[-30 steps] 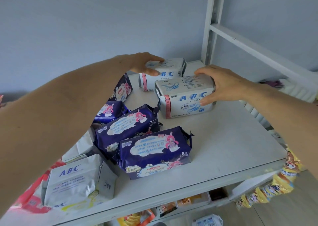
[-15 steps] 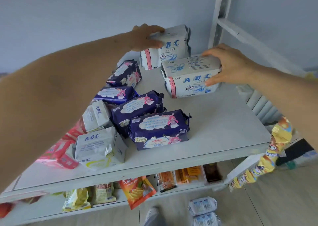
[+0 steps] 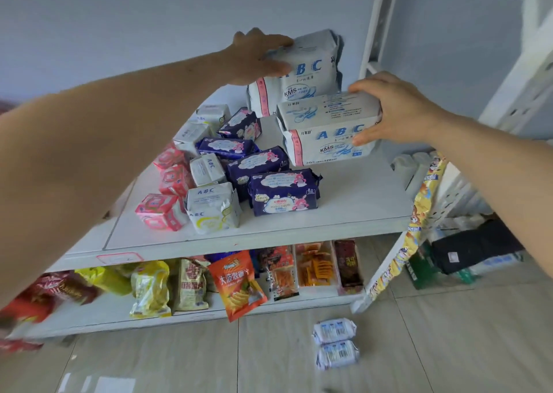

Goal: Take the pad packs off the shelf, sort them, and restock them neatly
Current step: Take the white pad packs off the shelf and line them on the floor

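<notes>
Both hands grip white ABC packs above the shelf [image 3: 344, 213]: our left hand [image 3: 257, 58] holds the farther pack [image 3: 302, 75], our right hand [image 3: 395, 108] the nearer pack [image 3: 323, 129]. We should lift them level, clear of the purple packs [image 3: 281, 195] below our hands.

Your open lane is the bare right-front of the shelf top [image 3: 344, 210], while purple packs [image 3: 284, 193], small white ABC packs [image 3: 213, 207] and pink packs [image 3: 158, 211] crowd the left and the upright post [image 3: 375, 30] blocks the back-right corner.

Small shop: stocked goods shelf [image 3: 239, 237]
</notes>
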Available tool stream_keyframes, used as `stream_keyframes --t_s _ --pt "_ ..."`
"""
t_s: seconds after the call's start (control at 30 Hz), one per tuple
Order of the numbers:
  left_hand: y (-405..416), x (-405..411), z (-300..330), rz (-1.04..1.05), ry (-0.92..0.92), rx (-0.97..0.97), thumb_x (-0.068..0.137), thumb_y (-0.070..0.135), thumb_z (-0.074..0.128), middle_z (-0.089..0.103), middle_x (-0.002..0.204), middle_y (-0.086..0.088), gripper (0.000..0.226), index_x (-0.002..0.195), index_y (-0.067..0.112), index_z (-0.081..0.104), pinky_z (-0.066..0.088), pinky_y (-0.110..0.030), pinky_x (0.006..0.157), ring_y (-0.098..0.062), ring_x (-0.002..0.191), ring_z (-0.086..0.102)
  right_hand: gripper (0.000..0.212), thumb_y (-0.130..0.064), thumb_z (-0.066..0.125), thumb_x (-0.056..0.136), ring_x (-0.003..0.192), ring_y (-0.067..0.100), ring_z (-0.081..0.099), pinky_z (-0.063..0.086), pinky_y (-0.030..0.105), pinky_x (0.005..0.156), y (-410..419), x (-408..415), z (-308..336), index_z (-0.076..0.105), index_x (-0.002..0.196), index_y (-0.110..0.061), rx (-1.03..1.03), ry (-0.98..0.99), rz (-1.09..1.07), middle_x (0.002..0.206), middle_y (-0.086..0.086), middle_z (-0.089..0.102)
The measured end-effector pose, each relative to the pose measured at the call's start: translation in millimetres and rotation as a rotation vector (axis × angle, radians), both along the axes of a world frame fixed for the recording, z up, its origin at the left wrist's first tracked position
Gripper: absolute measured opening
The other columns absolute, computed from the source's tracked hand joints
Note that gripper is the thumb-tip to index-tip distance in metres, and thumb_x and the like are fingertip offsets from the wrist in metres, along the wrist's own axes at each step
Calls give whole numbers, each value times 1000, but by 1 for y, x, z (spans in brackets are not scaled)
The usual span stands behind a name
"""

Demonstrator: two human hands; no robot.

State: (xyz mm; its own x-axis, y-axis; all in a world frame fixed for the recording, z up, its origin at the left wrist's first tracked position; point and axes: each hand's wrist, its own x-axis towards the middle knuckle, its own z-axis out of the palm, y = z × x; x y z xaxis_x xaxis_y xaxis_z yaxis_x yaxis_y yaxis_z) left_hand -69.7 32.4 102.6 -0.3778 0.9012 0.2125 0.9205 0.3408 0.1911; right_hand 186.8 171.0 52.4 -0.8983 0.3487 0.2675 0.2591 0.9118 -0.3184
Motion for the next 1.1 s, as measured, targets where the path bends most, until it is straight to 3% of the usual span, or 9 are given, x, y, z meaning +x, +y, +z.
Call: stream_keyframes --t_s 0.17,0.23,0.3,0.43,0.7,0.97,1.1 --pt "-55 53 3 -60 3 -39 92 50 47 46 118 -12 55 142 32 36 24 -40 101 -32 117 37 94 -31 90 56 119 16 42 26 18 95 -60 54 8 45 137 -19 -40 -24 -29 131 1 44" --pt "-73 74 -5 -100 15 -86 82 66 42 51 108 -6 65 140 36 36 24 -44 105 -30 111 42 97 -33 90 56 123 16 40 24 18 97 -82 78 2 42 139 -17 -63 -52 -52 134 0 43" --pt "-88 93 -15 -137 17 -135 72 77 35 54 112 -4 75 139 43 34 28 -51 104 -31 115 41 100 -35 89 56 125 17 39 24 22 99 -102 101 -7 39 141 -17 -89 -73 -68 136 -1 42" --pt "-110 142 -39 -130 -18 -149 86 58 51 45 126 -11 62 142 37 35 26 -43 103 -34 121 34 102 -36 89 56 124 17 40 27 25 99 -126 142 -32 37 141 -16 -128 -114 -87 136 0 42" --pt "-128 220 -107 -89 -133 -227 89 52 53 38 136 -10 61 144 38 32 28 -45 101 -34 124 29 106 -34 89 57 126 14 38 29 26 100 -133 201 -101 30 143 -20 -228 -175 -74 142 -2 38" --pt "-122 278 -246 -15 -243 -293 87 54 53 35 139 -1 61 143 43 30 40 -45 91 -25 123 26 104 -27 90 56 125 18 41 33 28 99 -125 256 -235 33 143 -15 -354 -219 -62 142 2 38" --pt "-122 305 -348 12 -306 -361 85 55 55 31 141 2 62 141 47 29 41 -55 95 -27 130 22 102 -21 90 57 124 15 41 34 23 94 -127 284 -330 34 142 -16 -446 -267 -66 142 1 39"
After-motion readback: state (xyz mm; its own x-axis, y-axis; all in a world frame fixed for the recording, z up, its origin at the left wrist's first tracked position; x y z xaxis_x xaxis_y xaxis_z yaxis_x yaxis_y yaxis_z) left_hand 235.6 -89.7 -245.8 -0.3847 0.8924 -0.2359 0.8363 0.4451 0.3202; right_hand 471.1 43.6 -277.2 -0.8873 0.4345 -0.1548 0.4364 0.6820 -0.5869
